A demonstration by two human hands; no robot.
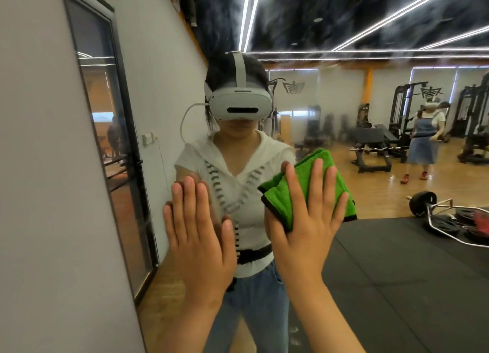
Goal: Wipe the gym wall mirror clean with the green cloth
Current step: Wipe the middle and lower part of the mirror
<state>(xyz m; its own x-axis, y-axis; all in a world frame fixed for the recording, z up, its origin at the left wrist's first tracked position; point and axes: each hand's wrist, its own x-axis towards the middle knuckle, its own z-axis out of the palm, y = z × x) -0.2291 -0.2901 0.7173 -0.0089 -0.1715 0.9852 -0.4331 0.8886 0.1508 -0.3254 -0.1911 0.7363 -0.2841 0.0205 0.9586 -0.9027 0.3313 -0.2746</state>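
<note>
The wall mirror (370, 183) fills most of the view and reflects a person in a white headset and the gym behind. Its upper part looks hazy and streaked. The folded green cloth (299, 194), with a dark edge, lies flat on the glass at chest height. My right hand (309, 220) presses it there with straight, spread fingers. The cloth's lower left corner covers my thumb. My left hand (195, 233) rests flat on the bare glass just left of the cloth, fingers straight and together, holding nothing.
A grey wall (39, 167) with a dark-framed glass door (113, 141) runs along the left. The reflection shows a black floor mat, a barbell with plates, benches, racks and another person standing far back on the wooden floor.
</note>
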